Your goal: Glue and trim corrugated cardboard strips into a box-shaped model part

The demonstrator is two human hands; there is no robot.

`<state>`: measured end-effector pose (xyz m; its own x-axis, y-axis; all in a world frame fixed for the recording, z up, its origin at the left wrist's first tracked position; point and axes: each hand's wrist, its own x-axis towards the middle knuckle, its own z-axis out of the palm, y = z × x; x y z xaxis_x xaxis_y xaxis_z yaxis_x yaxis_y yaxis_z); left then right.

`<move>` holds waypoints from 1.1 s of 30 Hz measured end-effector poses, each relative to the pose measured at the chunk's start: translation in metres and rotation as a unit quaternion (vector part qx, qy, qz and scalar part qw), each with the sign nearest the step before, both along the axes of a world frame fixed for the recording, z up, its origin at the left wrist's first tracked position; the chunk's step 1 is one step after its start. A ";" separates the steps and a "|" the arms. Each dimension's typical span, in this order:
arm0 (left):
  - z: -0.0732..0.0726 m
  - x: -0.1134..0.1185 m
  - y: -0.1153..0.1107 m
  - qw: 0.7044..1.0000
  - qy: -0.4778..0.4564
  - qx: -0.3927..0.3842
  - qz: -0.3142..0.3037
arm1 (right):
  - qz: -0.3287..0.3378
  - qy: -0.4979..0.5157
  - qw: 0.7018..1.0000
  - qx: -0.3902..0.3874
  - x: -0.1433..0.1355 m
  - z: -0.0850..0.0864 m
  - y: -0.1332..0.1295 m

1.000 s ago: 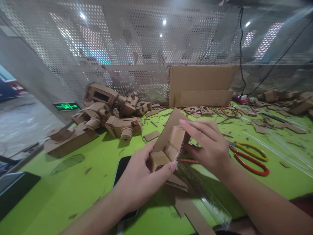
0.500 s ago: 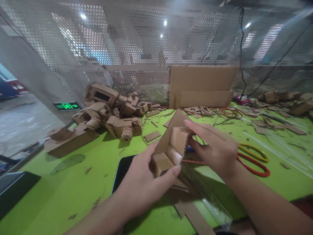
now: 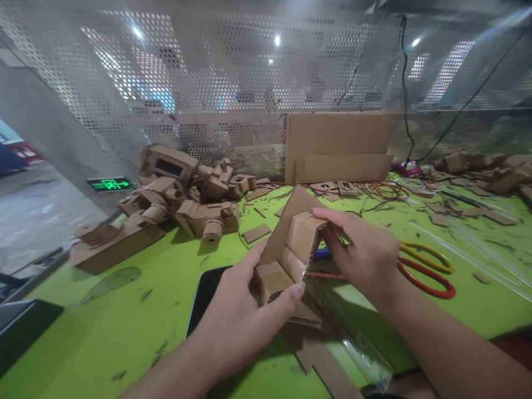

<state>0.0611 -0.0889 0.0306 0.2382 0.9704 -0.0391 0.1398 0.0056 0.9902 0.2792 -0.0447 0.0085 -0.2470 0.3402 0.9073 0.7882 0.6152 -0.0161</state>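
Observation:
Between my hands is a folded cardboard piece [image 3: 304,235], held tilted above the green table, with a pointed flat panel at its back and bent walls in front. My left hand [image 3: 245,310] grips its lower left part, the thumb pressing on the front edge. At the upper right edge, my right hand [image 3: 361,249] pinches the bent wall between thumb and fingers. Scissors with red and yellow handles [image 3: 428,271] lie beyond my right wrist, partly covered by it. Below the piece are cardboard strips [image 3: 328,371] and a clear plastic strip [image 3: 366,360].
Several built cardboard parts [image 3: 210,219] are heaped at the back left. A large cardboard sheet [image 3: 341,138] leans on the perforated metal screen [image 3: 241,66]. A dark tablet-like object [image 3: 203,293] lies under my left hand. Orange wire [image 3: 386,190] and scraps lie at the back right.
The view has shifted slightly, so the background sits a little further left. Both hands keep their hold on the cardboard piece, which has barely moved.

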 end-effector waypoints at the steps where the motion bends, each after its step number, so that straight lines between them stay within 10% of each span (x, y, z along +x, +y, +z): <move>1: 0.001 0.001 -0.001 1.000 -0.002 -0.006 -0.002 | -0.008 0.001 1.000 -0.002 0.000 0.000 -0.001; 33: 0.003 -0.003 0.002 0.998 -0.024 -0.054 0.001 | -0.025 0.066 0.995 -0.069 0.006 0.006 0.007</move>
<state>0.0585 -0.0865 0.0341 0.2400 0.9618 -0.1318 0.0922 0.1126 0.9894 0.2856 -0.0373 0.0147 -0.1073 0.4735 0.8743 0.8033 0.5594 -0.2044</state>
